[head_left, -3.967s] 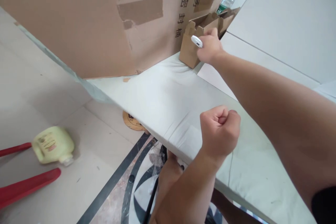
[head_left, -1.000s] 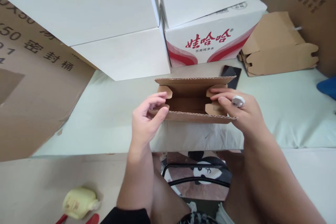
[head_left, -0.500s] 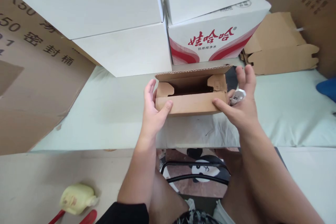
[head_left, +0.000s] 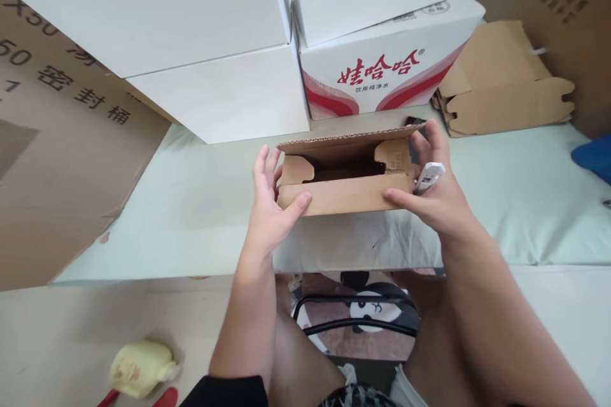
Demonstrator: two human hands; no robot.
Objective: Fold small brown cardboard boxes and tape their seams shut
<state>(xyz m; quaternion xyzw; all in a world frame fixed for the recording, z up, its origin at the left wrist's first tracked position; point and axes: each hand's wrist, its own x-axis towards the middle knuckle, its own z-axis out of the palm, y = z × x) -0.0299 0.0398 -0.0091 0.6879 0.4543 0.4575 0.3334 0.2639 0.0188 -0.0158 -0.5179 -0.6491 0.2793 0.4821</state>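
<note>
A small brown cardboard box (head_left: 346,196) is held over the bench edge, its top open with the lid flap raised at the back. The side flaps are folded inward and the inside is dark. My left hand (head_left: 272,203) grips the box's left end, thumb on the front panel and fingers at the side. At the right end my right hand (head_left: 439,194) clasps it, thumb on the front, a finger up by the raised flap. Tucked in that palm is a white plastic-handled tool (head_left: 430,176), perhaps a utility knife; its other end is hidden.
White cartons (head_left: 224,95) and a red-and-white water carton (head_left: 382,79) stand behind on the pale green cloth (head_left: 214,216). Flattened brown cardboard (head_left: 510,105) lies right, near a blue object (head_left: 594,159). Large brown cardboard (head_left: 62,159) stands left. A yellow bottle (head_left: 140,369) lies below.
The box has come slightly nearer to me and left in view. The fingers of my right hand have moved in to the raised flap's right corner.
</note>
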